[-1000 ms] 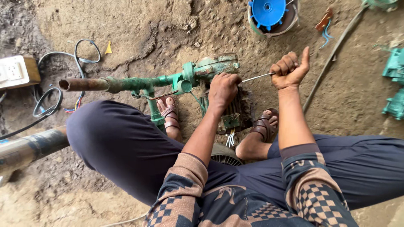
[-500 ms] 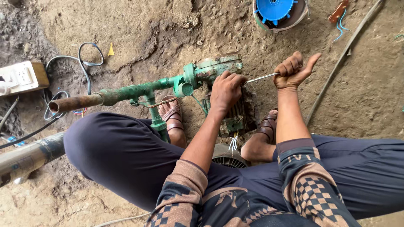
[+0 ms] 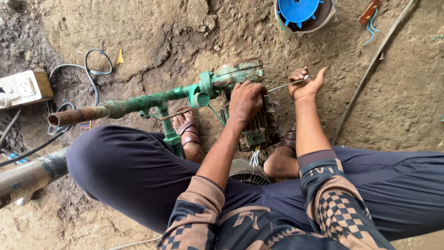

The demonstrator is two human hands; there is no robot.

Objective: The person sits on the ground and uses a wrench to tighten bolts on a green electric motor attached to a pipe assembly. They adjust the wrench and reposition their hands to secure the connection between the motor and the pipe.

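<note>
The left hand [image 3: 246, 99] lies palm-down on top of the pump motor [image 3: 256, 125], fingers curled over its upper edge and in contact with the casing; it is closed loosely over the housing rather than gripping any loose part. The right hand [image 3: 305, 84] is closed around the end of a thin metal rod [image 3: 282, 86], thumb raised. The rod runs from that hand toward the left hand and meets the motor just beside the left hand's knuckles; its tip is hidden there.

The motor sits on the dirt floor [image 3: 162, 37] between the person's sandalled feet, directly under the left hand. Short white wires [image 3: 254, 158] hang from its near side, below the left wrist. The green pump head [image 3: 231, 76] joins the motor just beyond the left hand's fingertips. From it, a green pipe [image 3: 143, 102] runs away on the far side from the right hand and ends in a rusty open pipe end [image 3: 76, 115].

Well beyond the right hand lies a round housing with a blue fan [image 3: 300, 10]. A long thin hose [image 3: 370, 71] lies on the floor outboard of the right hand. Far past the pipe end are a white socket box [image 3: 21, 88] and looped cables [image 3: 92, 65].
</note>
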